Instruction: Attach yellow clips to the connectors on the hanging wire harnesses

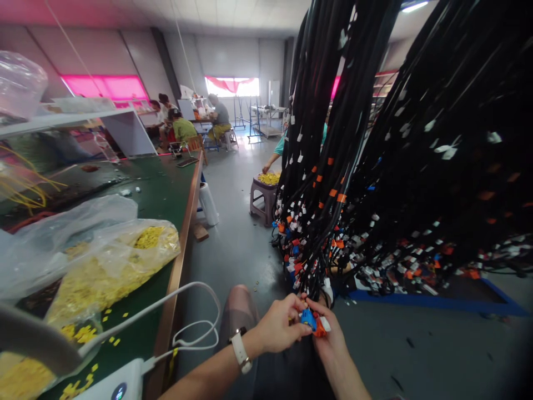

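Note:
Both hands meet low in the middle of the view, in front of a hanging bundle of black cables (316, 139). My left hand (281, 325), with a white-strapped watch (240, 351) on its wrist, pinches a blue connector (308, 319) between thumb and fingers. My right hand (331, 333) is closed around an orange connector (320, 328) and a white one (325, 324) right beside the blue one. Fingers partly cover these connectors. Many white, orange, blue and red connectors (295, 250) hang at the cable ends just beyond my hands.
A green table (158, 191) on the left carries a clear bag of small yellow parts (120, 266), loose yellow pieces and a white power bank (120, 383) with a cable. Ahead, a person's arm (272, 161) reaches to a stool (263, 203). More cables hang above a blue-edged base (437, 303).

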Available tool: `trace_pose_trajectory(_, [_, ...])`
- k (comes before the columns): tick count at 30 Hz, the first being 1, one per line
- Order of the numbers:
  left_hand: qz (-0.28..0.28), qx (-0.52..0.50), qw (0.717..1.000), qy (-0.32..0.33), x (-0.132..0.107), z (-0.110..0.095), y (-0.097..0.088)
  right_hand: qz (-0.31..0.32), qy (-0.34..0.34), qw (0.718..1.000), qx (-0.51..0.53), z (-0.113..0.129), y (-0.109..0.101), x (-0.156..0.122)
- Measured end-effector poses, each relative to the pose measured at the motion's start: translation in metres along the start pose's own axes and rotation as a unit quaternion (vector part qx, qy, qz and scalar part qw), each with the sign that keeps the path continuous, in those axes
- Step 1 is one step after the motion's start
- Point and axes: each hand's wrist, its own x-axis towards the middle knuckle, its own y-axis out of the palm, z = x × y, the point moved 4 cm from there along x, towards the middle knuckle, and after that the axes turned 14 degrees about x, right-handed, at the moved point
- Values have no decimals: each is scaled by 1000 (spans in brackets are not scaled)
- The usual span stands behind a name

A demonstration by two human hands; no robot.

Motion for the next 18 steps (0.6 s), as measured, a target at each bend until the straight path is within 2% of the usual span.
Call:
trace_pose_trajectory(6, [18, -35, 999, -10, 2, 4, 2, 5, 10, 1000, -18, -1, 0, 1])
trace_pose_trajectory(10, [6, -27, 999, -22, 4, 6, 3, 0, 6, 1000, -19, 0, -2, 3])
trace_pose_trajectory(14, [-35, 78, 996, 18, 1, 2, 2, -7, -3, 1000, -13, 1, -5, 8])
trace_pose_trajectory(18, [-112, 222, 967, 52, -9, -19, -10, -7, -15, 1000, 4, 6, -9, 13])
